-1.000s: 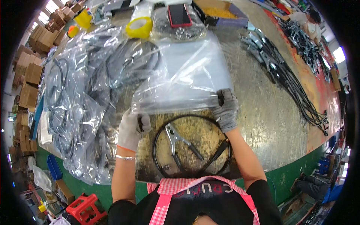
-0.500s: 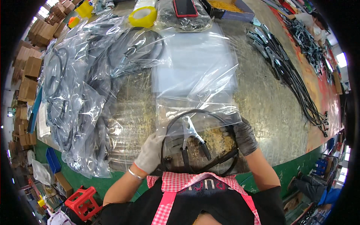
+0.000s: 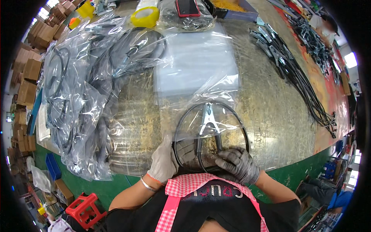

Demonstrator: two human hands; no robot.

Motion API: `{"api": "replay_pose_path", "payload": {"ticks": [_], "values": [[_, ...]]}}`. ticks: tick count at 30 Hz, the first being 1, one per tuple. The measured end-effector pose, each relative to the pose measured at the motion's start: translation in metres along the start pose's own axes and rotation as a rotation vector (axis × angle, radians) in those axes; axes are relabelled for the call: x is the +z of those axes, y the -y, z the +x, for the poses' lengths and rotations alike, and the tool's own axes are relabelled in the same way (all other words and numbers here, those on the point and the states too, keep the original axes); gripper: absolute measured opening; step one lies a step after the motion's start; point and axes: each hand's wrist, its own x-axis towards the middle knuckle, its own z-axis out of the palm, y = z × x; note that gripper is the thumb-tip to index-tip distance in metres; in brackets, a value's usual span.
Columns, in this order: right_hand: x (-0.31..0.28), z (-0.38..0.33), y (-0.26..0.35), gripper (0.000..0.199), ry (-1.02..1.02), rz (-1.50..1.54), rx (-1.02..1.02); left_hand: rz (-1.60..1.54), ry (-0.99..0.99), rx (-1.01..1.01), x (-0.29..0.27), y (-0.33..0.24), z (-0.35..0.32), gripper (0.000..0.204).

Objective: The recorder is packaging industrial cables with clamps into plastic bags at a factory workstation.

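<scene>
A black cable (image 3: 247, 133) lies coiled in a loop, with a silver clamp (image 3: 208, 118) at its end standing inside the ring. The far part of the loop and the clamp are under the film of a clear plastic bag (image 3: 170, 120). My left hand (image 3: 166, 159), in a pale glove, is closed on the bag's near edge at the left of the coil; its fingers reach inside the ring. In a dark-smudged grey glove, my right hand (image 3: 239, 164) grips the near right part of the cable, fingers bent over it.
Flat clear bags (image 3: 197, 58) are stacked ahead. Bagged cables (image 3: 81, 100) pile up at left; loose clamp cables (image 3: 293, 75) lie at right. Tape (image 3: 145, 17), a phone (image 3: 188, 7) and an open box (image 3: 235, 11) stand at the back. A person (image 3: 324, 29) is at far right.
The coil and clamp have moved away from me, farther under the bag's film, and the clamp now points straight ahead. My right hand has left the bag's right edge and come down to the cable.
</scene>
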Motion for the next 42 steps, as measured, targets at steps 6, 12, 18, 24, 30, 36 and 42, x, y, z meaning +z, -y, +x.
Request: {"api": "replay_pose_path", "payload": {"ticks": [6, 12, 18, 24, 30, 36, 42], "values": [[0.003, -0.015, 0.001, 0.059, 0.196, -0.046, -0.019, -0.58, -0.045, -0.129, 0.025, -0.035, 0.021, 0.043], [0.014, 0.033, 0.005, 0.054, 0.251, -0.234, 0.123, 0.612, -0.232, 0.241, 0.03, -0.035, 0.023, 0.037], [0.013, 0.105, -0.004, 0.032, -0.027, -0.227, 0.253, 0.979, -0.268, 0.461, 0.063, -0.007, 0.001, 0.036], [0.031, 0.147, -0.047, 0.021, -0.082, -0.369, 0.117, 1.276, -0.097, 0.681, 0.062, -0.054, -0.001, 0.032], [-0.1, 0.162, -0.051, 0.033, -0.159, 0.181, 0.185, 0.268, -0.126, 0.422, 0.033, -0.18, -0.024, 0.057], [-0.173, 0.141, -0.02, 0.022, -0.216, -0.831, -0.023, 0.261, -0.167, 0.495, 0.018, -0.232, -0.026, 0.056], [-0.185, 0.132, -0.032, 0.016, -0.711, -0.589, 0.085, 0.351, -0.05, 0.471, 0.043, -0.236, -0.058, 0.059]]}}
